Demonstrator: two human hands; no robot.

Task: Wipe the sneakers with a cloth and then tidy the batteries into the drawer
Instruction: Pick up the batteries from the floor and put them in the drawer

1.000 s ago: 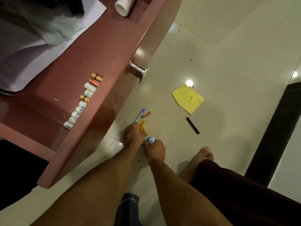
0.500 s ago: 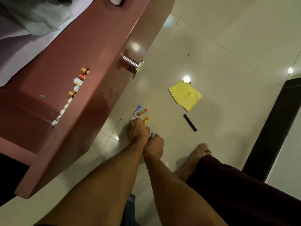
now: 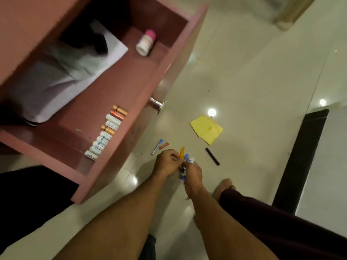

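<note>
A row of batteries [image 3: 106, 135] lies side by side inside the open drawer [image 3: 112, 87], tight against its front wall. Just outside that wall, low over the floor [image 3: 253, 81], our two hands meet. Our left hand [image 3: 167, 162] has its grip closed on a yellow battery [image 3: 182, 152], which sticks up past the curled fingers. Our right hand [image 3: 193, 177] touches the left, and its grip is clamped on a small bunch of blue batteries [image 3: 187, 158]. Between the hands and the drawer front, a blue-and-white battery [image 3: 157, 146] and an orange battery [image 3: 164, 145] lie loose on the floor, close together. A black battery [image 3: 212, 156] lies farther out from the drawer, beyond our hands. A yellow cloth [image 3: 206, 129] sits crumpled on the floor, out from the drawer's knob [image 3: 157, 105]. Deeper in the drawer we see a white bottle [image 3: 146, 42] with a pink cap on its side in the far corner, and pale sheets [image 3: 56, 85] over the back half. Our bare foot [image 3: 223, 186] rests on the floor, on the far side of our right hand from the drawer.
</note>
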